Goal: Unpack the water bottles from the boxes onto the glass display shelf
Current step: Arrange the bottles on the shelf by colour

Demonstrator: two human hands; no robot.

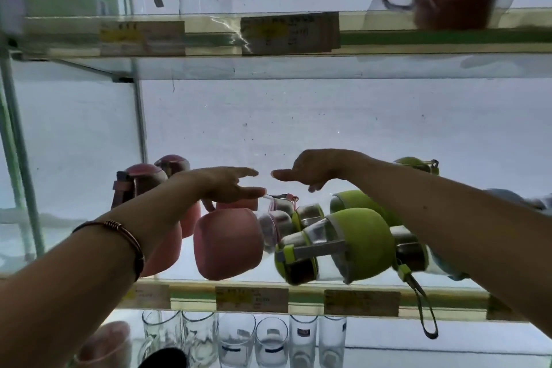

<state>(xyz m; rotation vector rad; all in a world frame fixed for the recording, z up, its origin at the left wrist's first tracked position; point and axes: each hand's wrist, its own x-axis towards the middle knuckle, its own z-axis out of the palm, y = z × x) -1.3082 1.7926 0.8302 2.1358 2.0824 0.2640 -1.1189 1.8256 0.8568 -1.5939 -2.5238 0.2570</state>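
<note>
Both arms reach in from the bottom corners of the frame toward its centre, over the glass display shelf (pixel 191 293). The left hand (pixel 227 184) has straight fingers held loose and grasps nothing; its fingertips hover just above the cap of a pink water bottle (pixel 230 243) lying on its side at centre. A copper bangle (pixel 119 236) circles the left wrist. The right hand (pixel 310 169) is also released, with its thumb pointing left and its other fingers hanging loosely. Below it, green water bottles (pixel 358 245) lie tumbled on the shelf at lower right, touching the pink one. More pink bottles (pixel 143 179) stand at left. Clear drinking glasses (pixel 271 340) line the lower shelf along the bottom of the frame.
</note>
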